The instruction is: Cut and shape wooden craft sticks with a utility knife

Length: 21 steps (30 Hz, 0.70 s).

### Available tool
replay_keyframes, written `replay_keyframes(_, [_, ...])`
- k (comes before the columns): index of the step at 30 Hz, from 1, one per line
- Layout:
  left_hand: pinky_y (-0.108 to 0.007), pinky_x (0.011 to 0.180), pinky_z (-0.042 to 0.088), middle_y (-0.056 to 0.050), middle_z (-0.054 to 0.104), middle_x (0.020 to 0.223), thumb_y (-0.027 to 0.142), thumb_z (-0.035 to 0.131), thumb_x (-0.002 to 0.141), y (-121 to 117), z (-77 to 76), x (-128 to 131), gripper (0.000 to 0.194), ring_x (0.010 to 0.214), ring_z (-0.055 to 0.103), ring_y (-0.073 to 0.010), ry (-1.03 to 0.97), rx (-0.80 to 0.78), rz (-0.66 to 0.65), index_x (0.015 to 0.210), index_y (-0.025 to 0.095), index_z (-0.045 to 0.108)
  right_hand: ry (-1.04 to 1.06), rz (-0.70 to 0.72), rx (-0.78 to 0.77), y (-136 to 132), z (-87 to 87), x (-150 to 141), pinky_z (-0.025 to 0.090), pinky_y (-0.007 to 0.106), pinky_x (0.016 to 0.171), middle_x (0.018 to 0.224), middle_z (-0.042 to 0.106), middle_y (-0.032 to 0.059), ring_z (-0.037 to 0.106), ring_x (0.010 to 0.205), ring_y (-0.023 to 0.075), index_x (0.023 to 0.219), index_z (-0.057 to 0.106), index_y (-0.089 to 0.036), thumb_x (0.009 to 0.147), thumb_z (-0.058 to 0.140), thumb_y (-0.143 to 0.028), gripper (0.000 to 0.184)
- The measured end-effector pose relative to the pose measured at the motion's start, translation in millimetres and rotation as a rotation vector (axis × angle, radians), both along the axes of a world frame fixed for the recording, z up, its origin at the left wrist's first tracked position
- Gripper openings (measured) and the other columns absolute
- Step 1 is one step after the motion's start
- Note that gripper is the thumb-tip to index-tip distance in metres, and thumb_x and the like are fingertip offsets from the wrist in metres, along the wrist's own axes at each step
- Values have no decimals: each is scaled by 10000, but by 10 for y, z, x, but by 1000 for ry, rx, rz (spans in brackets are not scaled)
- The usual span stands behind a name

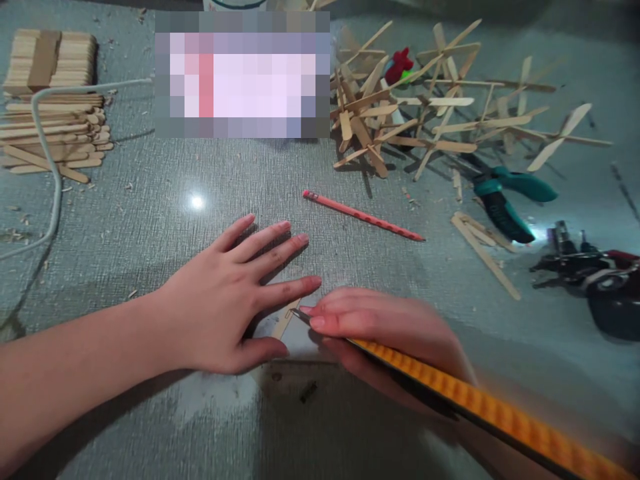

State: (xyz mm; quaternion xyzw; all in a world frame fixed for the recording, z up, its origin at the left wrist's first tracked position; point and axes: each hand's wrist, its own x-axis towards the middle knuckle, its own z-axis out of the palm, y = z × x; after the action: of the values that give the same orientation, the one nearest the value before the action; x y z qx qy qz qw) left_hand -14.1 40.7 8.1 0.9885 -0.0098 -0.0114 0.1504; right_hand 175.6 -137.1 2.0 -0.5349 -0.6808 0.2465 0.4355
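Note:
My left hand (215, 293) lies flat on the table with its fingers spread, pressing at a wooden craft stick (283, 325). Part of the stick shows between thumb and forefinger, with a small outline marked on it; the rest is hidden. A whitish flat piece (306, 343) lies under the stick. My right hand (400, 323) is closed around a craft knife (480, 400) with an orange and black handle. Its pointed metal blade touches the stick or hovers just over it; I cannot tell which. Ahead of both hands lies a pink pencil (365, 217).
Joined craft sticks (370, 127) are heaped at the back right, near green-handled pliers (505, 200) and loose sticks (487, 257). Dark metal tools (595, 267) lie far right. Craft stick bundles (55, 60) and a white cable (54, 160) are at left. A blurred-out patch covers the back middle.

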Motion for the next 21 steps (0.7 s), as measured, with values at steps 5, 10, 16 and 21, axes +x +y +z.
replay_keyframes(5, [-664,1323,155,-63,325,1759,694,645,913,7,-15,1,793,1617,301,-401,3,-12,-7,1610,363,468,16,8,-8,2,-1,-8,667,292,922,935,816,21,804,907,156,1115,670,-260,938,631,-46,281])
replay_keyframes(10, [-669,1324,147,-50,329,1758,666,679,901,1,-22,6,785,1609,314,-415,-6,-31,3,1602,376,479,18,9,4,6,-11,-32,670,308,912,909,798,12,799,899,162,1093,669,-263,947,639,-59,253])
replay_keyframes(16, [-693,1309,176,-60,342,1751,618,716,889,-5,19,11,752,1609,314,-426,7,-49,17,1574,380,519,12,8,8,1,-1,-51,657,280,913,886,784,18,790,874,150,1046,677,-230,931,670,-54,211])
replay_keyframes(21, [-708,1298,193,-69,356,1744,634,706,895,-16,33,7,745,1606,317,-435,3,-55,38,1568,367,532,4,12,2,1,6,-16,676,311,886,921,794,26,790,890,166,1077,673,-255,939,630,-58,243])
